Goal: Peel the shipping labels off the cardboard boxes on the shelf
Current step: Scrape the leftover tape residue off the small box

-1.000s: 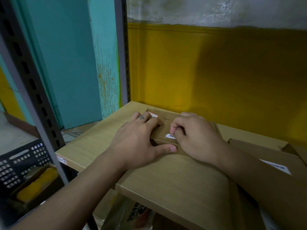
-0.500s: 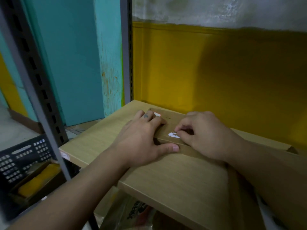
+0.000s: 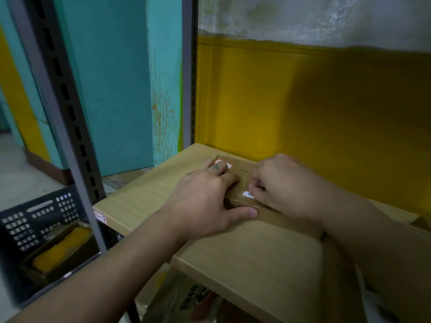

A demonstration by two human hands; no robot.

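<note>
A flat cardboard box (image 3: pixel 242 170) lies on the wooden shelf (image 3: pixel 144 197). My left hand (image 3: pixel 207 199) lies flat on the box's left part, fingers spread, thumb along its front edge. My right hand (image 3: pixel 279 185) has its fingers curled down onto the box top, fingertips picking at a small white scrap of label (image 3: pixel 247 194). A white and red sticker (image 3: pixel 223 163) shows past my left fingertips. The box's right part is hidden under my right hand and forearm.
Grey slotted shelf posts stand at front left (image 3: pixel 58 117) and at the back (image 3: pixel 190 73). A black plastic crate (image 3: pixel 35 220) holding a yellow item sits on the floor at left. More cardboard (image 3: pixel 338 276) lies at the right under my forearm. A yellow wall closes the back.
The view shifted left. My right fingertips keep working at the white label scrap with small motions. My left hand has stayed flat on the box.
</note>
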